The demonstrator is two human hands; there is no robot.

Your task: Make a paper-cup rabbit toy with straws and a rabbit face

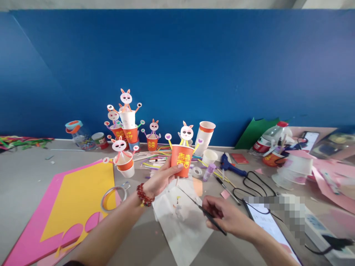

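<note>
Orange cup (181, 157) held upright in left hand (165, 173), fingers clamped round its side, over middle of desk (138, 240); rabbit figure (186, 133) set in it. Slim black tool (217, 226) gripped in right hand (226, 216), fingers curled, tip pointed toward cup base. Coloured bits held in clear jar (82, 136), far left; pens stood in pen cup (270, 160), far right.

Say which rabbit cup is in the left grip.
The left grip holds the rightmost rabbit cup, the orange one with purple hearts; the others stand unheld, farther left.
</note>
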